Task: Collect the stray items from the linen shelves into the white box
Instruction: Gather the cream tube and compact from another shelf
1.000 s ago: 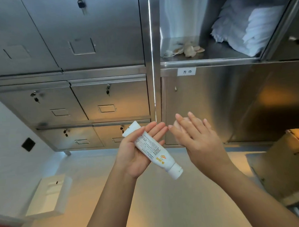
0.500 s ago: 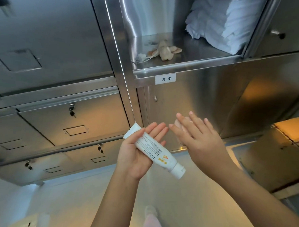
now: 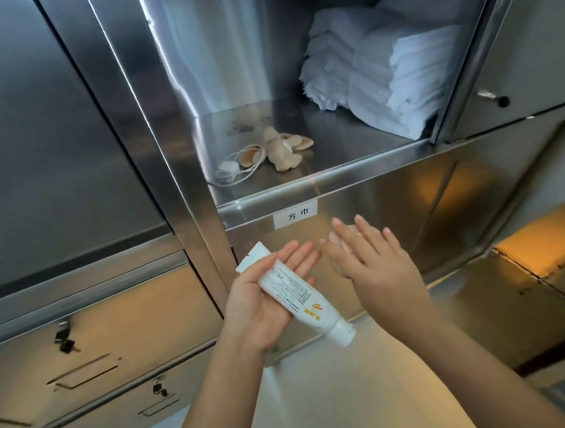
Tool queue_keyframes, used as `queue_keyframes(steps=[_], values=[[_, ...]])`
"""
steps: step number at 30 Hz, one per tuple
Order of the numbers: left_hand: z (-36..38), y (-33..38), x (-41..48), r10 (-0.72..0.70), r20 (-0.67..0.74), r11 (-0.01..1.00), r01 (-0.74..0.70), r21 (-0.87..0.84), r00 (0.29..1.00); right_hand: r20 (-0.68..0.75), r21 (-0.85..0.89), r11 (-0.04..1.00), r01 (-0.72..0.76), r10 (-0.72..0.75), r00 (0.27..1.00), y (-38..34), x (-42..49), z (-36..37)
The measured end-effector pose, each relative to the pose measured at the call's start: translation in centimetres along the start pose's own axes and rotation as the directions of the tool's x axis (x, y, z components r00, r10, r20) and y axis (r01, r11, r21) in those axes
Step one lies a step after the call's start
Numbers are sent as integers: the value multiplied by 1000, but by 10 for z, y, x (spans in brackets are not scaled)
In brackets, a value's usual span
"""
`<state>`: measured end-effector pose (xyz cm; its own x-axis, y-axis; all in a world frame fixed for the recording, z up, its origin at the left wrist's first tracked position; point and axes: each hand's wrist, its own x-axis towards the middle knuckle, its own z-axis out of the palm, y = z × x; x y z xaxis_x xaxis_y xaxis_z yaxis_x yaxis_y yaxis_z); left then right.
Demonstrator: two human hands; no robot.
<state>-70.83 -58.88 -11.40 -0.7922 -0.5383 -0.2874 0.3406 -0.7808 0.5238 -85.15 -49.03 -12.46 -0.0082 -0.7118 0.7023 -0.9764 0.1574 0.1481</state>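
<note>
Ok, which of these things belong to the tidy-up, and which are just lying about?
For the job: white tube on the left hand; beige scraps and white corded tag on the open shelf.
Just there: folded white towels; shelf label; locker keys.

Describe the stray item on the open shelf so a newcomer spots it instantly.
Find the open steel compartment above the white label. On its floor, front left, lies a small beige clump with a white corded tag beside it. Unlike the folded white linen at back right, it is tan, lumpy and loose.
</note>
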Motion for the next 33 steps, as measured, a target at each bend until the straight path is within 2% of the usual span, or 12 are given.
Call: queue_keyframes(steps=[7,14,21,26,33], values=[[10,24,58,-81,61,995,78,58,995,43,12,998,-67,67,997,32,22,41],[28,29,124,-75,41,997,74,29,996,116,56,995,-88,81,990,83,42,87],[67,24,203,18,-6,1000,-18,-18,1000,78,74,997,-8,3,997,170,75,126],[96,27,253,104,3,995,-104,14,995,83,118,993,19,-29,996,228,102,150],[120,37,298,243,40,946,-246,210,969,58,181,982,48,-59,997,272,129,176]])
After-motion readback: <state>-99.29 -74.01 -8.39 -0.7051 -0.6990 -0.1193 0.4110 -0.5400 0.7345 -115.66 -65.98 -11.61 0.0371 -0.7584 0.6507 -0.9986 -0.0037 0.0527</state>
